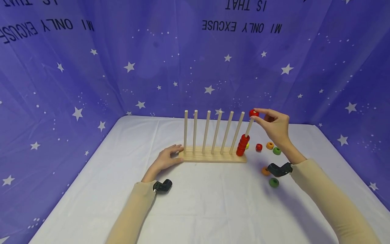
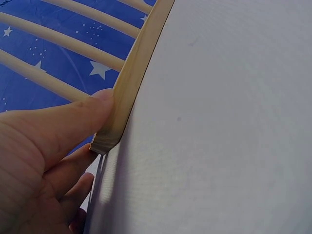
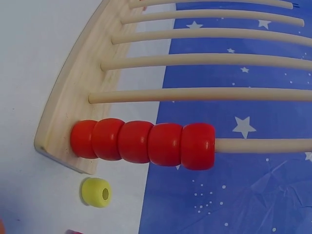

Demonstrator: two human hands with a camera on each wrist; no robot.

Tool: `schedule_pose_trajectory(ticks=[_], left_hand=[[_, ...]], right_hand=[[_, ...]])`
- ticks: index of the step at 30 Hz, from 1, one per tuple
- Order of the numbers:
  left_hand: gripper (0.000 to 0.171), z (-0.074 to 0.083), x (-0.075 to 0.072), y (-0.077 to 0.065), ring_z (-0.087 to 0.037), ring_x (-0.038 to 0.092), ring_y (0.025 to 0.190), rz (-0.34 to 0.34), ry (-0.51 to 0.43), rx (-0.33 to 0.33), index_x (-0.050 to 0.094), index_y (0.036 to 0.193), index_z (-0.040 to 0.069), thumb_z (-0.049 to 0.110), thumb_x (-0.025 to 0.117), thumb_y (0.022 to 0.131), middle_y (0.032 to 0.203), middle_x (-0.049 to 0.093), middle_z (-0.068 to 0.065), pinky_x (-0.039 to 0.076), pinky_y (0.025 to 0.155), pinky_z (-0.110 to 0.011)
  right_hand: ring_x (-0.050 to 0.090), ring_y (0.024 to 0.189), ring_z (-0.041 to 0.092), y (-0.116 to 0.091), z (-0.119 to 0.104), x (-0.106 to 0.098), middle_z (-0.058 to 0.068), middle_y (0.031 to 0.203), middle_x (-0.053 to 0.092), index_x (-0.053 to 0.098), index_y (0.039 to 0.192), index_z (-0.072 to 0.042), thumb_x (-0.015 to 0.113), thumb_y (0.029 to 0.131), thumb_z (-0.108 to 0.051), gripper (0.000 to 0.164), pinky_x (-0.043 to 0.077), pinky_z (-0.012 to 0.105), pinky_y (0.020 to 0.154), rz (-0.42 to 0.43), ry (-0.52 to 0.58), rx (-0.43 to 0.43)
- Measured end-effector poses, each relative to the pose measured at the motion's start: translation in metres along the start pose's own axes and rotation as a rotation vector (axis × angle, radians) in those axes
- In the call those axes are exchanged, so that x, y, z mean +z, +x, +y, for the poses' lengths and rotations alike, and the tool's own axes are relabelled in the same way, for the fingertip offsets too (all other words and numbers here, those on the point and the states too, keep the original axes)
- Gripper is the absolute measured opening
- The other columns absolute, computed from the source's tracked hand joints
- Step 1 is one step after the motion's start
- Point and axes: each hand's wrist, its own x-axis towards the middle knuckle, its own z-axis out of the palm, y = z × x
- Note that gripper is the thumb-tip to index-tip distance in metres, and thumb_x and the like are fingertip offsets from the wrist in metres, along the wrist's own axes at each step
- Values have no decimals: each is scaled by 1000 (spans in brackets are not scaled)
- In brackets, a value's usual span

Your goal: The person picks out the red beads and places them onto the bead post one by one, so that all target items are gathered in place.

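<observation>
A wooden peg stand (image 1: 210, 158) has a row of several upright pegs. My left hand (image 1: 167, 157) holds its left end; in the left wrist view the thumb (image 2: 100, 105) presses the front edge of the base, with the fingers behind. My right hand (image 1: 275, 125) pinches a red bead (image 1: 254, 114) between thumb and fingertips at the top of the rightmost peg (image 1: 249, 127). Lower on that peg, several red beads (image 3: 165, 144) sit stacked against the base. The right wrist view shows this stack, but neither the right hand nor the pinched bead.
Loose beads lie right of the stand: a yellow bead (image 3: 96, 192), a red bead (image 1: 259, 147), orange beads (image 1: 269, 145) and green beads (image 1: 274, 182). White cloth (image 1: 195, 203) covers the table. A blue star-patterned curtain (image 1: 182, 67) hangs behind it.
</observation>
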Motion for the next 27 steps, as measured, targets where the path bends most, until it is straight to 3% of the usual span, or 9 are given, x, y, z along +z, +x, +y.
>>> schedule_pose_trajectory(ticks=[16,23,27], left_hand=[[52,0,1,1,-39,31,140,-1,-2,3,55,129,5,20,70,82,145,45,-15,21,115,-59],[51,-2,1,3,-40,33,139,13,10,18,57,128,5,20,71,81,143,46,-16,23,114,-59],[51,-2,0,3,-39,33,139,15,7,16,57,128,5,19,71,80,143,46,-15,23,114,-59]], right_hand=[[35,52,4,-8,0,1,-9,57,46,69,103,7,73,76,3,28,33,13,46,-22,-59,46],[33,51,4,-14,4,4,2,56,43,68,103,8,72,75,6,29,30,15,46,-33,-51,27],[34,52,4,-17,8,6,-1,57,45,68,104,7,72,76,4,29,31,16,47,-48,-33,63]])
